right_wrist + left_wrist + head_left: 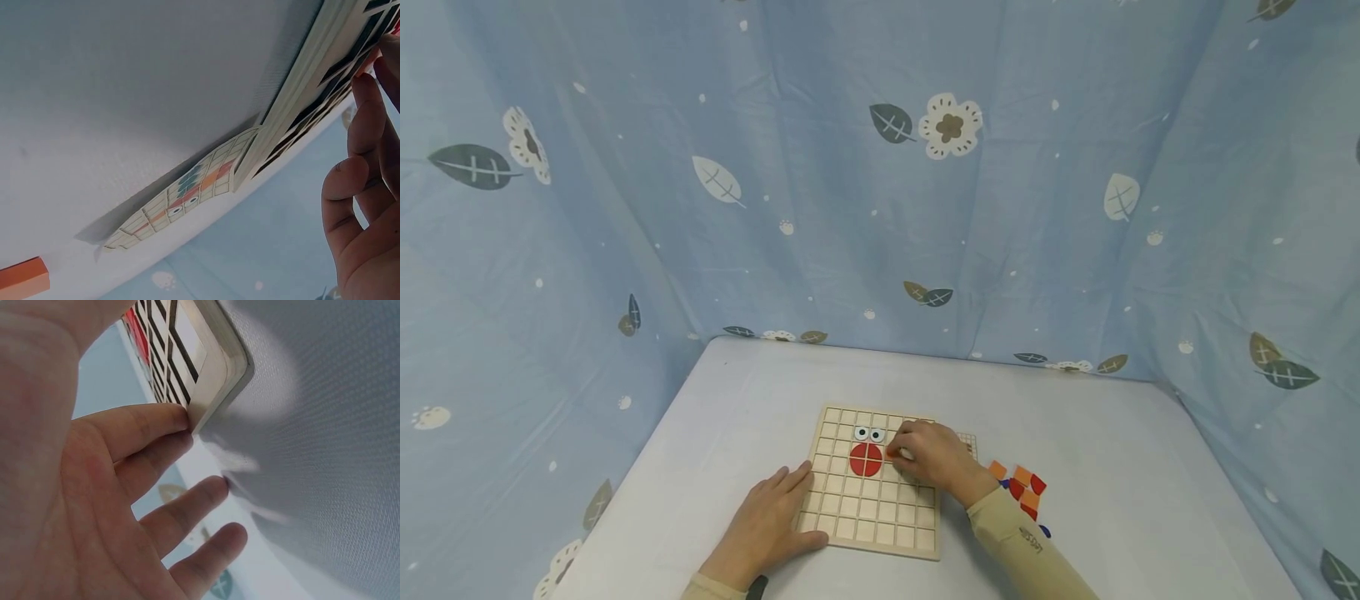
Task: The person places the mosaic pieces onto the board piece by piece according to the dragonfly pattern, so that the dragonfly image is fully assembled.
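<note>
A wooden grid board (865,507) lies on the table, with two eye tiles (869,434) above a red circle of quarter pieces (866,460). At the board's left edge, my left hand (767,521) rests with fingers spread and thumb by the near edge. In the left wrist view its fingertips (178,417) touch the board's corner. Over the board, right of the red circle, my right hand (934,454) pinches a small orange tile (891,452) between thumb and fingers. Most of that tile is hidden by the fingers.
Loose orange, red and blue tiles (1028,500) lie on the table right of the board. A patterned card (194,194) with a printed grid picture stands out beyond the board's right side. Blue printed curtain (820,167) surrounds the white table (1120,467).
</note>
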The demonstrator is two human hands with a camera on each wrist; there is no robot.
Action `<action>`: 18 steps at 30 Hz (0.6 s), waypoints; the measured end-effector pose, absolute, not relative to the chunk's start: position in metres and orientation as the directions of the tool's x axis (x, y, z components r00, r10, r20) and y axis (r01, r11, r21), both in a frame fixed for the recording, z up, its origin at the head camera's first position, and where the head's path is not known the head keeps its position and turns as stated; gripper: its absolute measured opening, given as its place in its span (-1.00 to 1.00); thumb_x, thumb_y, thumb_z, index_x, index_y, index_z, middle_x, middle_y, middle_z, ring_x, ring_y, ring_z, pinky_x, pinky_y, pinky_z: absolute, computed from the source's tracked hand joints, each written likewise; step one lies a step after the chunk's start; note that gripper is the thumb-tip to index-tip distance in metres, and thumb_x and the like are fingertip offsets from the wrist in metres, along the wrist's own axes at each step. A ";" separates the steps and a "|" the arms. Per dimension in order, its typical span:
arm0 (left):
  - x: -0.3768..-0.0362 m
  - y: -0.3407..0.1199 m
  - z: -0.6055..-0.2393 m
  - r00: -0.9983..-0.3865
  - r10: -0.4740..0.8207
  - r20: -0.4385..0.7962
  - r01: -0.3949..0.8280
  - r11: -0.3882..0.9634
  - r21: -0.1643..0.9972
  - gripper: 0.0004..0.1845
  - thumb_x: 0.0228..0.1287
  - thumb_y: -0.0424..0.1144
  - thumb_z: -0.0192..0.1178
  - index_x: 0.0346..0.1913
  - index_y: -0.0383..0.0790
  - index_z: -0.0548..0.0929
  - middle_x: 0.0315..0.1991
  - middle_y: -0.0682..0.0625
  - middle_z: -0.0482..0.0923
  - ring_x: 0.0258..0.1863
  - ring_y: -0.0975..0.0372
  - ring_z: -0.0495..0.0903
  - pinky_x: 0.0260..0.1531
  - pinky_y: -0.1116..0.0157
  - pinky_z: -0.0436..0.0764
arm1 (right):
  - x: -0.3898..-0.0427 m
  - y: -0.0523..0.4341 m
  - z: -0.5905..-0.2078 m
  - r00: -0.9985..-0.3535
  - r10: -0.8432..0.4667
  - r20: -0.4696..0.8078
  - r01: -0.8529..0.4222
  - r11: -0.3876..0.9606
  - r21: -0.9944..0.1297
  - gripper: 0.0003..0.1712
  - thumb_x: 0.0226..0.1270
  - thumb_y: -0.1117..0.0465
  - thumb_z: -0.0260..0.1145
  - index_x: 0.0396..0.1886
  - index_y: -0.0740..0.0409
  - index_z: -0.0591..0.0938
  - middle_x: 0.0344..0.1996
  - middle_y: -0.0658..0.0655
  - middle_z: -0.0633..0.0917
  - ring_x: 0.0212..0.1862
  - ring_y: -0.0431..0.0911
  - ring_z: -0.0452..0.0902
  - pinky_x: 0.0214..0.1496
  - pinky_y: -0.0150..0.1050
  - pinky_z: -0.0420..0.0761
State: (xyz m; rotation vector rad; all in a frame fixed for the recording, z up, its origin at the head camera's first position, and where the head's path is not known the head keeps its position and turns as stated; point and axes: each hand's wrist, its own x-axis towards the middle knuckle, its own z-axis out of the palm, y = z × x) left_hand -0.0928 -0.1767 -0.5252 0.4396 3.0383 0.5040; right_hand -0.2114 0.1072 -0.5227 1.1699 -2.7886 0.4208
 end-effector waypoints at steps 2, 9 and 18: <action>-0.093 -0.177 -0.525 -0.960 0.280 0.016 0.270 0.907 0.324 0.03 -0.05 0.30 0.48 0.36 -0.38 0.51 0.44 -0.16 0.38 0.37 -0.20 0.38 0.30 -0.17 0.41 | -0.211 0.108 -0.522 -0.707 -0.684 0.181 -0.707 0.671 -0.223 -0.85 0.29 0.07 0.50 -0.17 -0.08 0.83 -0.16 -0.11 0.73 -0.10 -0.20 0.65 -0.01 -0.23 0.69; -0.093 -0.176 -0.524 -0.961 0.276 0.011 0.264 0.907 0.329 0.01 -0.05 0.28 0.49 0.35 -0.38 0.52 0.44 -0.16 0.39 0.37 -0.20 0.38 0.30 -0.17 0.41 | -0.208 0.112 -0.517 -0.713 -0.669 0.209 -0.700 0.668 -0.252 -0.87 0.29 0.08 0.50 -0.18 -0.10 0.82 -0.19 -0.13 0.73 -0.14 -0.24 0.64 -0.08 -0.26 0.69; -0.093 -0.176 -0.524 -0.960 0.280 0.013 0.270 0.909 0.319 0.01 -0.05 0.28 0.49 0.35 -0.38 0.51 0.44 -0.16 0.39 0.36 -0.20 0.38 0.29 -0.17 0.42 | -0.203 0.126 -0.510 -0.731 -0.635 0.252 -0.682 0.694 -0.230 -0.82 0.25 0.10 0.53 -0.15 -0.12 0.81 -0.14 -0.13 0.73 -0.05 -0.18 0.66 -0.05 -0.19 0.72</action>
